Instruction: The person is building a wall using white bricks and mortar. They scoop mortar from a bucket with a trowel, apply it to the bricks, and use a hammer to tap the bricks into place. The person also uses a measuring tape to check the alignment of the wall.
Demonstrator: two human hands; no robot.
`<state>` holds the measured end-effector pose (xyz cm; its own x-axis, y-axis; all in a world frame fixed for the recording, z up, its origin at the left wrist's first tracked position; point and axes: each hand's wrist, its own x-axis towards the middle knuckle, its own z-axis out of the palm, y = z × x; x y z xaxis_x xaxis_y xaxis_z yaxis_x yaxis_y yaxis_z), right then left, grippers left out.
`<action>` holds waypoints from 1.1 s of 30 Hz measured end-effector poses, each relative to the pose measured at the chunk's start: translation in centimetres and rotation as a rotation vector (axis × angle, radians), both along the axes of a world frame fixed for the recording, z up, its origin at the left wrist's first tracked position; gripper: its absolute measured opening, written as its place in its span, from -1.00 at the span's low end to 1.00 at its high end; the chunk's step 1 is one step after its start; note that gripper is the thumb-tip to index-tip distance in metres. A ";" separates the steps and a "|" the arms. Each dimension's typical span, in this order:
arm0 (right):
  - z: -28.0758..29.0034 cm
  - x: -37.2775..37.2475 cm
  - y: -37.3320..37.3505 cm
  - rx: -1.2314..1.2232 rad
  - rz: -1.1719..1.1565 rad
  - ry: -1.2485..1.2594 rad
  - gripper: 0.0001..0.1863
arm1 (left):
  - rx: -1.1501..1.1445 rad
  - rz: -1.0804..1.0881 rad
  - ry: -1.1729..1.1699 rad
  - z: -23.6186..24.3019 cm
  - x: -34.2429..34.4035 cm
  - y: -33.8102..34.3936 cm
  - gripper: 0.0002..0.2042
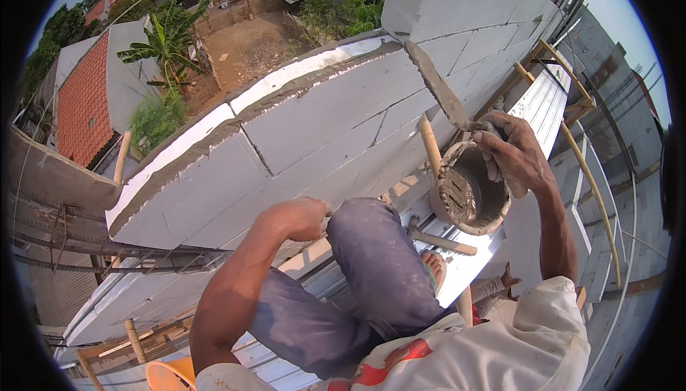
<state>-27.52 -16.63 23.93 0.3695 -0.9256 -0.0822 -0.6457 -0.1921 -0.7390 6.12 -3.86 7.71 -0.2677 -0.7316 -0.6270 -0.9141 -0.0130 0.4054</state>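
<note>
My right hand (513,149) grips a trowel (441,92) over the bucket; its long blade is coated in grey mortar and points up toward the wall. Below that hand, the bucket (494,221) has mortar-caked sides and wet mortar (457,194) inside. My left hand (299,218) is closed beside my bent knee, near the wall; its fingertips are hidden, and I cannot see whether anything is in them. The wall (314,116) is of pale grey blocks, with a strip of mortar (179,169) along its top edge. A taller block section (443,5) rises at its far end.
A hammer (446,242) lies by my foot on the metal plank (464,266). A bamboo pole (429,144) stands against the wall by the bucket. Another person's hand (509,280) shows below the scaffold at right. Beyond the wall is a drop to a yard (250,52).
</note>
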 end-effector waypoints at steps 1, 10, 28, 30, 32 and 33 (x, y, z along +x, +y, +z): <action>1.2 1.3 -0.6 0.005 0.048 -0.010 -0.77 | 0.003 -0.004 -0.002 0.4 0.0 0.1 -0.54; 6.4 6.0 -7.1 0.167 0.154 -0.099 -0.66 | -0.052 0.034 -0.006 2.0 -0.2 0.4 -0.46; 9.8 -0.4 -13.8 0.102 0.382 -0.479 -0.57 | -0.071 0.027 0.008 0.4 0.7 0.2 -0.46; 8.7 -0.5 -14.3 0.207 0.444 -0.519 -0.56 | -0.060 0.019 -0.005 0.5 0.7 0.0 -0.46; 7.6 0.2 -15.2 0.284 0.481 -0.510 -0.56 | -0.051 0.009 -0.017 0.9 0.3 -0.2 -0.46; 7.1 1.5 -15.7 0.275 0.468 -0.455 -0.56 | -0.043 0.009 -0.015 0.5 0.5 -0.2 -0.46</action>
<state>-26.06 -32.29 30.98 0.7768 -0.6288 -0.0331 -0.1564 -0.1418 -0.9775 6.62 -4.09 8.21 -0.2521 -0.7599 -0.5992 -0.9199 -0.0040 0.3920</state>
